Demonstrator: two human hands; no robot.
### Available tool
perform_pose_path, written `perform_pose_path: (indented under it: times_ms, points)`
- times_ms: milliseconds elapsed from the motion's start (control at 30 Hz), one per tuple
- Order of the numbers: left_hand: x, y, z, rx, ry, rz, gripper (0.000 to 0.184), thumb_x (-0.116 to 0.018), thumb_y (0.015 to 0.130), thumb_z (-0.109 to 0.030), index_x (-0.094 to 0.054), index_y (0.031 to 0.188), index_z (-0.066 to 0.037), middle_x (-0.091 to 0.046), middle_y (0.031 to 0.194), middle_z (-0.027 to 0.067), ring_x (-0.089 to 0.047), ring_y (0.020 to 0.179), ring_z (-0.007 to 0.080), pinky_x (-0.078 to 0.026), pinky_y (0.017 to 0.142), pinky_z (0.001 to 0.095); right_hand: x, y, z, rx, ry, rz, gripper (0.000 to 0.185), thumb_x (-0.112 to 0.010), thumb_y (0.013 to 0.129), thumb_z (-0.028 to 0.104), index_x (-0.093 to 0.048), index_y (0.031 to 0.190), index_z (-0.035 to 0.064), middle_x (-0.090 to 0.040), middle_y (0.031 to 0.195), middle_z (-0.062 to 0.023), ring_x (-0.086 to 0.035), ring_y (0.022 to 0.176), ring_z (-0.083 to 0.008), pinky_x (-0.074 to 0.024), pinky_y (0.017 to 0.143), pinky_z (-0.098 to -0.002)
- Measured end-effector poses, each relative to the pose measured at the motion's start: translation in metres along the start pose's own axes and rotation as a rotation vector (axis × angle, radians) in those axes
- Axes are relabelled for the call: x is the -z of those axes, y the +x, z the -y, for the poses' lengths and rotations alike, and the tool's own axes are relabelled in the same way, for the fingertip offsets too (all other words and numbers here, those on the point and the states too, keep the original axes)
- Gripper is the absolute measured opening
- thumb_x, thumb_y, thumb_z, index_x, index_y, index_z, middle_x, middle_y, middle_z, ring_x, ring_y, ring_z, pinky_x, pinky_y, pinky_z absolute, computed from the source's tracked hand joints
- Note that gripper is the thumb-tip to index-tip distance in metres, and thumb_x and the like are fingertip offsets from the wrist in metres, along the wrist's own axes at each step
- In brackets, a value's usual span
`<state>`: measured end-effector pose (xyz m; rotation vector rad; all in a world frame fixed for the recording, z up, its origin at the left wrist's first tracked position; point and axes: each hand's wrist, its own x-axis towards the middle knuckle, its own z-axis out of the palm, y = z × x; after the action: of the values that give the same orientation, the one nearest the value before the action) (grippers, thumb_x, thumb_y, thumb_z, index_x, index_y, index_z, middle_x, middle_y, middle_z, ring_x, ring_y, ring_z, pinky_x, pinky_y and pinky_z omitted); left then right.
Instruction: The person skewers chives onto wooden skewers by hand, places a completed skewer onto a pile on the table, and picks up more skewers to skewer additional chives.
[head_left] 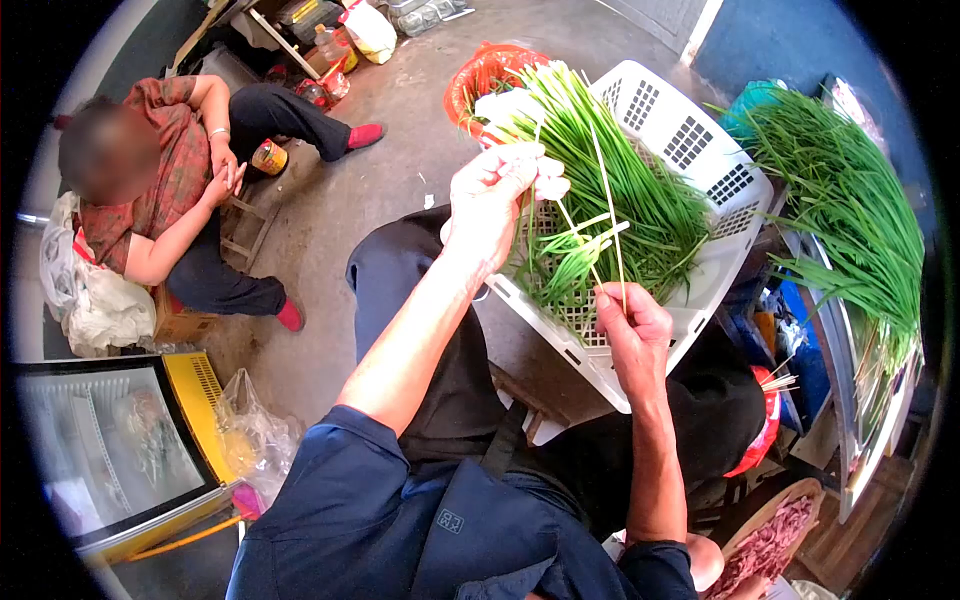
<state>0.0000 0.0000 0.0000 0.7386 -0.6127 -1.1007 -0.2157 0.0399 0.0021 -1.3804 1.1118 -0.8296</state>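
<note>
In my right hand (637,325), thumb and fingers are closed on thin wooden skewers (606,185). One points up over the greens; the other slants toward my left hand through a folded bundle of garlic chives (575,255). My left hand (500,200) is pinched just above that bundle, near the skewer's tip. A pale stem end shows above its fingers and a green strand hangs below, seemingly a chive; the fingers partly hide it. Beneath both hands, a white perforated plastic basket (690,143) on my lap holds a large heap of long garlic chives (640,190).
An orange-red bag-lined container (470,85) touches the basket's far side. More long greens (840,200) lie on a stand at right. A bowl of sliced meat (770,540) sits low right. Another person (160,190) sits at left, above a glass-topped fridge (110,440).
</note>
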Motion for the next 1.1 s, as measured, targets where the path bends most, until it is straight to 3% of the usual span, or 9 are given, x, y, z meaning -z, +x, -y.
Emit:
perform_pose_path:
  times_ms: [367, 567, 1100]
  points:
    - [-0.0025, 0.0016, 0.0035, 0.015, 0.052, -0.083, 0.013, -0.057, 0.094, -0.003, -0.060, 0.104, 0.006, -0.068, 0.092, 0.0158, -0.068, 0.077, 0.0227, -0.057, 0.074, 0.0327, 0.0012, 0.0007, -0.0026, 0.012, 0.039, 0.000, 0.011, -0.064, 0.092, 0.010, -0.067, 0.095, 0.0003, -0.054, 0.067, 0.0041, -0.047, 0.061, -0.0031, -0.0386, 0.055, -0.0199]
    - [0.0031, 0.0026, -0.0011, 0.022, 0.033, -0.028, 0.009, -0.058, 0.093, -0.003, -0.059, 0.099, 0.004, -0.068, 0.089, 0.0158, -0.068, 0.075, 0.0233, -0.058, 0.072, 0.0338, 0.0011, 0.0007, -0.0017, 0.002, 0.033, 0.010, 0.010, -0.064, 0.092, 0.009, -0.067, 0.096, 0.0003, -0.054, 0.066, 0.0045, -0.047, 0.060, -0.0026, -0.0385, 0.055, -0.0200]
    - [-0.0006, -0.0008, 0.0056, 0.013, 0.055, 0.015, 0.010, -0.060, 0.092, -0.003, -0.059, 0.099, 0.003, -0.068, 0.094, 0.0155, -0.067, 0.083, 0.0223, -0.055, 0.077, 0.0348, 0.0043, -0.0003, -0.0008, -0.008, -0.002, 0.000, 0.010, -0.063, 0.091, 0.010, -0.067, 0.093, 0.0008, -0.055, 0.065, 0.0033, -0.048, 0.060, -0.0034, -0.0393, 0.055, -0.0208]
